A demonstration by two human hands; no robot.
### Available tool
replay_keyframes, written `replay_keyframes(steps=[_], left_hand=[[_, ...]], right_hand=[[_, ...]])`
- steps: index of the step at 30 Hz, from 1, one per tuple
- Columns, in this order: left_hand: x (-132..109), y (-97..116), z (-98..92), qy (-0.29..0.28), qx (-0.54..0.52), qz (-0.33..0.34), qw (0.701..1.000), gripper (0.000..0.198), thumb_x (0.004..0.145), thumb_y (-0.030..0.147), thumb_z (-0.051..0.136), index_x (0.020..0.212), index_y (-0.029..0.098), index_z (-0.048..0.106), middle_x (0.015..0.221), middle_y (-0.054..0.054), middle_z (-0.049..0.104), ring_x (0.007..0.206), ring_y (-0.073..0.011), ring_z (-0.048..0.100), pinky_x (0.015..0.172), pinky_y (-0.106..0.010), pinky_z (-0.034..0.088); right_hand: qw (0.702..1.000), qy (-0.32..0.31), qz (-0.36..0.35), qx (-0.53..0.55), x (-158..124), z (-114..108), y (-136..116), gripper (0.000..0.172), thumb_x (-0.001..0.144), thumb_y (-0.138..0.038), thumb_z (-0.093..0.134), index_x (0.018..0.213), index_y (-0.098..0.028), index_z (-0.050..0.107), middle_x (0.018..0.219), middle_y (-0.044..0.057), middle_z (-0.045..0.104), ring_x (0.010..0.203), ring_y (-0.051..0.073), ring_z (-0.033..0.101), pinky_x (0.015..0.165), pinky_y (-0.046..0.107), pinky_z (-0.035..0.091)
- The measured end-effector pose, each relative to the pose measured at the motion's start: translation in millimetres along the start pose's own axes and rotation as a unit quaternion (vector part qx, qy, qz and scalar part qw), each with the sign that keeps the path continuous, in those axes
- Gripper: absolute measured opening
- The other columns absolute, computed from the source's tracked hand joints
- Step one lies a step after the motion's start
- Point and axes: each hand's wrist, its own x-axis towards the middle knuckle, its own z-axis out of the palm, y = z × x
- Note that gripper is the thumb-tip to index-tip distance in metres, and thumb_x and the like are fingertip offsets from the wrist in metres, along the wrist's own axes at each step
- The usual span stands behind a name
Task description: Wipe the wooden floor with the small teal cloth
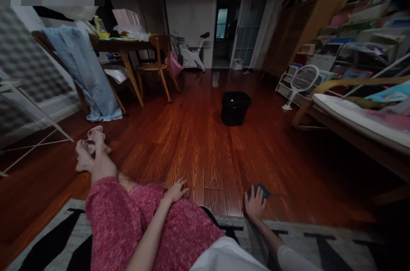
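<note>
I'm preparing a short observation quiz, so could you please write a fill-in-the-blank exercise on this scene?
1. The ____ hand touches the dark green item on the floor.
2. The bin is coloured ____.
3. Pale blue jeans hang over a wooden ____.
4. The racket at the right is coloured ____.

Missing words: right; black; chair; white.

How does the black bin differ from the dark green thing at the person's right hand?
The black bin looks glossy black, while the dark green thing is duller and greenish. The bin stands upright and looks larger; the green thing lies low. The bin is apart from both hands, while the right hand partly covers the green thing with its fingers spread. Both are dark and on the wooden floor.
</note>
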Motion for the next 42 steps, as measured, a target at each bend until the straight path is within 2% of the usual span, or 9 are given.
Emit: replay_keyframes(steps=[5, 12, 15, 18, 25, 29, 34, 38, 42], left_hand=[[-2.6, 1.7, -2.0, 0.000, -0.008, 0.003, 1.000, 0.065, 0.093, 0.048, 0.048, 0.150, 0.017, 0.045, 0.164, -0.011, 0.027, 0.148, -0.0267, 0.032, 0.121, -0.038, 0.027], [-5.1, 6.0, -4.3, -0.003, 0.005, -0.003, 1.000, 0.064, 0.093, 0.044, 0.048, 0.151, 0.017, 0.043, 0.165, -0.010, 0.025, 0.148, -0.0251, 0.032, 0.121, -0.035, 0.027], [-6.4, 6.8, -4.7, -0.002, 0.010, -0.006, 1.000, 0.064, 0.094, 0.044, 0.047, 0.151, 0.016, 0.043, 0.165, -0.011, 0.025, 0.149, -0.0255, 0.031, 0.121, -0.036, 0.026], [-6.6, 5.7, -4.2, 0.003, 0.005, -0.003, 1.000, 0.063, 0.094, 0.044, 0.047, 0.150, 0.017, 0.044, 0.164, -0.011, 0.028, 0.149, -0.0246, 0.030, 0.121, -0.035, 0.026], [-2.8, 2.1, -2.1, -0.001, 0.003, -0.002, 1.000, 0.064, 0.093, 0.044, 0.049, 0.150, 0.016, 0.044, 0.164, -0.012, 0.027, 0.147, -0.0262, 0.034, 0.121, -0.036, 0.027], [-1.0, 0.5, -1.2, 0.002, 0.005, 0.005, 1.000, 0.063, 0.093, 0.044, 0.049, 0.149, 0.016, 0.046, 0.164, -0.012, 0.028, 0.148, -0.0262, 0.033, 0.121, -0.036, 0.026], [0.2, -1.0, -1.0, -0.001, 0.002, 0.011, 1.000, 0.064, 0.092, 0.045, 0.048, 0.150, 0.016, 0.045, 0.164, -0.012, 0.027, 0.148, -0.0264, 0.033, 0.121, -0.037, 0.027], [-0.4, -0.9, -1.6, -0.003, 0.003, 0.006, 1.000, 0.064, 0.093, 0.045, 0.048, 0.150, 0.016, 0.045, 0.164, -0.011, 0.027, 0.148, -0.0263, 0.032, 0.121, -0.036, 0.027], [-2.2, 1.6, -2.4, 0.002, 0.005, 0.013, 1.000, 0.063, 0.093, 0.044, 0.048, 0.149, 0.015, 0.046, 0.164, -0.012, 0.028, 0.148, -0.0261, 0.032, 0.121, -0.035, 0.027]], right_hand=[[0.981, -0.073, -0.170, 0.050, -43.8, 18.2, -92.2, 0.064, 0.098, -0.046, 0.025, 0.156, -0.020, 0.035, 0.164, 0.014, 0.028, 0.153, 0.031, 0.018, 0.119, 0.059, 0.017], [0.838, -0.254, -0.476, 0.081, -71.2, 23.4, -196.4, 0.059, 0.096, -0.046, 0.048, 0.153, -0.031, 0.041, 0.163, 0.006, 0.032, 0.150, 0.024, 0.028, 0.120, 0.045, 0.026], [0.806, -0.262, -0.520, 0.102, -52.8, 12.9, -192.4, 0.059, 0.097, -0.045, 0.047, 0.154, -0.033, 0.038, 0.164, 0.004, 0.030, 0.151, 0.021, 0.025, 0.122, 0.044, 0.022], [0.846, -0.229, -0.472, 0.099, -20.0, 1.5, -150.6, 0.057, 0.098, -0.042, 0.041, 0.154, -0.032, 0.037, 0.164, 0.004, 0.029, 0.151, 0.020, 0.024, 0.122, 0.045, 0.021], [0.981, -0.091, -0.170, -0.004, 39.6, -21.1, 12.7, 0.059, 0.097, -0.041, 0.026, 0.149, -0.019, 0.047, 0.160, 0.011, 0.037, 0.150, 0.023, 0.027, 0.119, 0.048, 0.024], [1.000, -0.016, -0.007, -0.026, 27.9, -24.8, 51.2, 0.067, 0.096, -0.043, 0.022, 0.151, -0.012, 0.042, 0.161, 0.017, 0.033, 0.151, 0.028, 0.024, 0.118, 0.052, 0.023], [0.998, 0.023, 0.053, -0.012, -1.2, -8.1, -0.3, 0.072, 0.097, -0.046, 0.017, 0.153, -0.007, 0.037, 0.161, 0.024, 0.029, 0.151, 0.034, 0.020, 0.117, 0.059, 0.020], [0.994, -0.038, -0.100, 0.017, -24.2, 9.1, -72.0, 0.066, 0.098, -0.044, 0.022, 0.153, -0.014, 0.039, 0.162, 0.017, 0.030, 0.152, 0.030, 0.019, 0.119, 0.056, 0.017], [0.947, -0.121, -0.293, 0.055, -49.9, 19.4, -140.4, 0.060, 0.099, -0.046, 0.032, 0.154, -0.023, 0.039, 0.164, 0.010, 0.029, 0.152, 0.026, 0.022, 0.120, 0.052, 0.018]])
